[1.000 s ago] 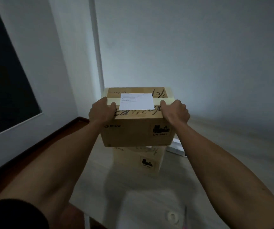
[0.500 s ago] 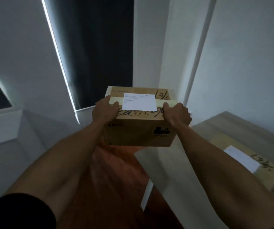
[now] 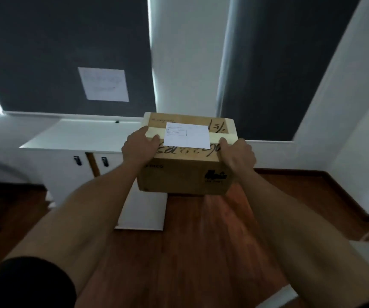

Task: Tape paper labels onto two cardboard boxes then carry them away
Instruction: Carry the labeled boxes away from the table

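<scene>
I carry a brown cardboard box (image 3: 183, 176) in the air in front of me, above a wooden floor. A white paper label (image 3: 188, 135) lies on its top across a strip of pale tape, with black handwriting beside it. My left hand (image 3: 138, 148) grips the box's left top edge, thumb on the lid. My right hand (image 3: 238, 155) grips the right top edge the same way. The second box is out of view.
A low white cabinet (image 3: 74, 138) with two dark handles stands ahead on the left. Dark blinds cover the windows, one with a white sheet (image 3: 104, 84) on it. A white wall corner (image 3: 357, 130) stands on the right. Brown wooden floor (image 3: 201, 252) stretches below.
My view has swung left, away from the table and the second box. The cabinet and windows have come into sight. Both hands keep the same hold on the box.
</scene>
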Available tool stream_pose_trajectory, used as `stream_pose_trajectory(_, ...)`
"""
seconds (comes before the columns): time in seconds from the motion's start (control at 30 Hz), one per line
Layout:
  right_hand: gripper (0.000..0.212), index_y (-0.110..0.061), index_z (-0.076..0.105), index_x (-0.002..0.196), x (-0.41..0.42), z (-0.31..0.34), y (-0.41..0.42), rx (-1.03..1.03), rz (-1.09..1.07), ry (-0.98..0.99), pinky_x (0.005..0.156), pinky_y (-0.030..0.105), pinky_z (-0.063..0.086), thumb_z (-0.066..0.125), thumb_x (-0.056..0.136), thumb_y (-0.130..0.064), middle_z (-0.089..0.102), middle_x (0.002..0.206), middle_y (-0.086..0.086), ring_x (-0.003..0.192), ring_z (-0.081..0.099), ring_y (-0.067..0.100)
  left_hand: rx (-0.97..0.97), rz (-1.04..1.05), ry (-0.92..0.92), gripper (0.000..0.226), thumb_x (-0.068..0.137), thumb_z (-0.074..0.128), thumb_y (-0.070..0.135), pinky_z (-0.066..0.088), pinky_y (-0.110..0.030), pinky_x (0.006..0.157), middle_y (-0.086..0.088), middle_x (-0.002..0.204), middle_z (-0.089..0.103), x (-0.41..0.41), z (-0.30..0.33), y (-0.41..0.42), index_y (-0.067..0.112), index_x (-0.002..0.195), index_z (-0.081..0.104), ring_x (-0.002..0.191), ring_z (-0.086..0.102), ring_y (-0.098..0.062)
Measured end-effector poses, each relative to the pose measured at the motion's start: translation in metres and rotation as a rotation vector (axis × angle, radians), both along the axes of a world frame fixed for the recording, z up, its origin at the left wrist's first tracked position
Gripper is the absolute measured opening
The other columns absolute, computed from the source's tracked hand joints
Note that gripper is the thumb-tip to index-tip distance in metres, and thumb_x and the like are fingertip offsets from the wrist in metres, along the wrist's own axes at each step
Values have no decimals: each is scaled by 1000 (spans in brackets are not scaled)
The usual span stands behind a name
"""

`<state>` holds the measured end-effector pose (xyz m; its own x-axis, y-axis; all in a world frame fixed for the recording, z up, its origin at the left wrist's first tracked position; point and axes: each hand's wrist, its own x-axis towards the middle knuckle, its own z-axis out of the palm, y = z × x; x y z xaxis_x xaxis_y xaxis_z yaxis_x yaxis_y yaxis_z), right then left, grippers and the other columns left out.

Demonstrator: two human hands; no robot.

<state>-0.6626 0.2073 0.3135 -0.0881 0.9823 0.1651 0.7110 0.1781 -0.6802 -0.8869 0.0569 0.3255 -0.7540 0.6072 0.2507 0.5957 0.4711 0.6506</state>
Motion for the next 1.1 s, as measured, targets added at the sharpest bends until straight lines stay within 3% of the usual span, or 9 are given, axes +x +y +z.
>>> stream_pose_trajectory(0.53, 55, -12, 58, 124, -317, -7, -13, -28, 453, -6, 78, 34, 41, 50, 97, -60, 66, 120, 9, 106, 64, 31, -31, 467, -17, 64, 94, 58, 56, 46, -46, 104, -5, 146, 58, -235, -8, -95, 29, 150, 49, 129, 57, -30)
stream_pose_trajectory(0.8, 56, -13, 60, 116, -464, -14, 7, -16, 542, -34, 75, 35, 46, 49, 94, -63, 70, 111, 7, 96, 66, 29, -25, 562, -16, 65, 94, 60, 54, 49, -48, 102, -7, 146, 57, -350, -10, -91, 26, 151, 47, 129, 56, -29)
stream_pose_trajectory(0.97, 55, -12, 60, 119, -531, -17, 15, -16, 576, -49, 75, 34, 41, 49, 96, -61, 69, 113, 8, 100, 66, 31, -35, 575, -24, 64, 95, 61, 53, 49, -46, 98, -8, 144, 59, -411, -12, -87, 26, 151, 47, 126, 58, -29)
stream_pose_trajectory(1.1, 55, -12, 60, 120, -586, -22, 23, -18, 568, -45, 78, 37, 46, 51, 96, -61, 69, 115, 9, 102, 66, 32, -38, 552, -14, 64, 94, 62, 53, 50, -48, 102, -10, 145, 59, -470, -16, -76, 25, 150, 49, 127, 58, -31)
